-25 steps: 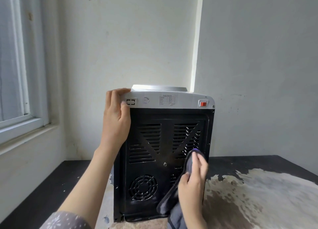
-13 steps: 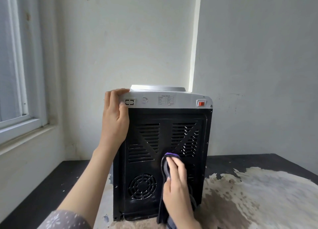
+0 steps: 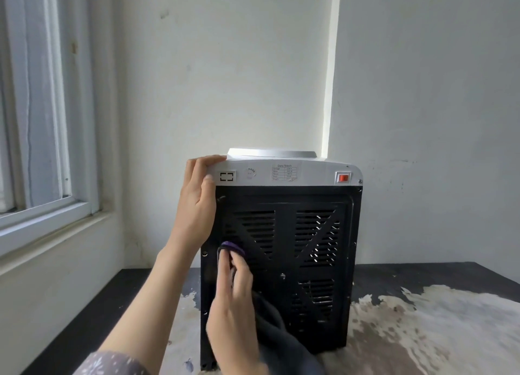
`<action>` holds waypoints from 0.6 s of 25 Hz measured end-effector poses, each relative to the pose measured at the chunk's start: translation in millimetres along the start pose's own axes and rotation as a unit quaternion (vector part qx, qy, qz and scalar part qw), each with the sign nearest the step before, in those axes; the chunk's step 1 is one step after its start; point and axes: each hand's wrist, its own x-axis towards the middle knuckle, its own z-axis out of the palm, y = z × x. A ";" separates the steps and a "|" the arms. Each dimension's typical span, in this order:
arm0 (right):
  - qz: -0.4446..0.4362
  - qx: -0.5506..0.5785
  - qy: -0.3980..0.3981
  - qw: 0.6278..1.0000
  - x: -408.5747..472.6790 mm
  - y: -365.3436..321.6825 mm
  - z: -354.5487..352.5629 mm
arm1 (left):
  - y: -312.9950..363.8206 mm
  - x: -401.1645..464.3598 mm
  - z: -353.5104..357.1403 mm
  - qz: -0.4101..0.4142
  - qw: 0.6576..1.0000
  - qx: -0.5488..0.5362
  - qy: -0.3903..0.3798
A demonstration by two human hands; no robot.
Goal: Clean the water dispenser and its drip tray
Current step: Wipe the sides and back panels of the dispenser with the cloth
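Head view, the only one: the dispenser (image 3: 281,248) stands a little right of the frame's centre with its back to me, on a dark table (image 3: 422,273) whose top is worn pale in a wide patch across the lower right. Its upper band is light grey, and along that band from left to right sit a small rectangular cut-out, a round sticker, a data label (image 3: 284,173) with print too small for me to read, and a red switch (image 3: 343,178) near the right corner. Below the band comes the black back panel (image 3: 284,265) with slotted vents arranged in triangles. My left hand (image 3: 197,203) comes up from the lower left of the frame and grips the dispenser's upper left corner, fingers curled over the top edge and thumb lying on the grey band. My right hand (image 3: 233,298) rises from the bottom centre and presses a dark cloth (image 3: 281,326) against the left part of the panel, fingers curled round a fold of it; a purple edge of the cloth shows just above my fingertips, and the rest hangs down to the lower edge of the frame. A patterned sleeve (image 3: 109,363) shows at the bottom left. A window (image 3: 42,121) fills the left side, and pale walls meet in a corner behind the dispenser.
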 end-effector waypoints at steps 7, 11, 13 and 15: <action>0.087 0.012 0.032 0.996 5.8 17.8 -10.0 | 3.1 2.3 -9.3 -0.018 0.999 -0.026 -0.041; 0.105 0.034 0.054 0.992 8.7 21.4 -12.4 | 1.3 4.8 -14.9 -0.031 0.997 -0.038 -0.063; 0.097 0.029 0.060 0.993 9.0 19.7 -11.1 | 2.3 5.5 -17.2 -0.036 0.996 -0.038 -0.071; 0.093 0.011 0.064 0.994 11.5 23.5 -10.4 | 3.6 5.6 -18.6 -0.043 0.995 -0.037 -0.081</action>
